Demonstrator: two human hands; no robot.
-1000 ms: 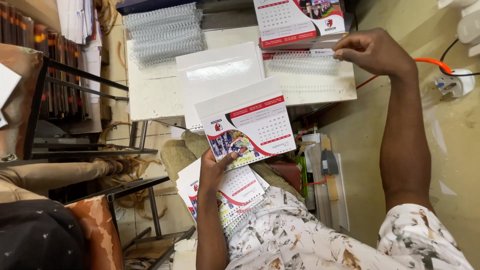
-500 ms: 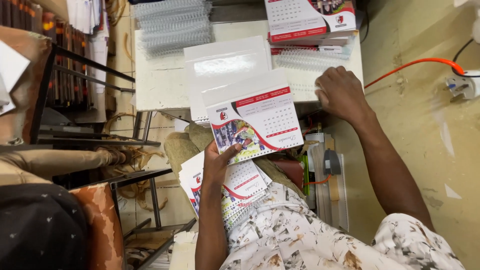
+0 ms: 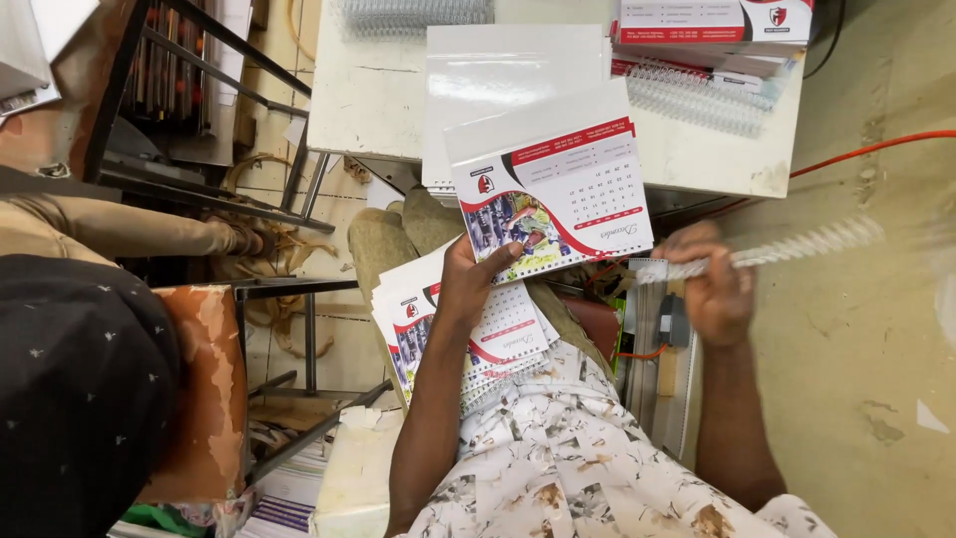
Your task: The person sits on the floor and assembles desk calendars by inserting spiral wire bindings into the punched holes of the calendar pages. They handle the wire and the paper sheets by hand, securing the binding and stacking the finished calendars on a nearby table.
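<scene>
Below the white table (image 3: 378,110), left hand (image 3: 468,284) pinches a calendar (image 3: 558,194); right hand (image 3: 712,289), blurred, seemingly grips a spiral coil (image 3: 787,247).

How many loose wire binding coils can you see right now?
3, perhaps more hidden: one coil in the right hand; one coil on the table below the calendar stack; a coil bundle at the top edge.

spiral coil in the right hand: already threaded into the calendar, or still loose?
Loose. The right hand holds the coil clear of the calendar, which the left hand grips; the coil is motion-blurred.
</scene>
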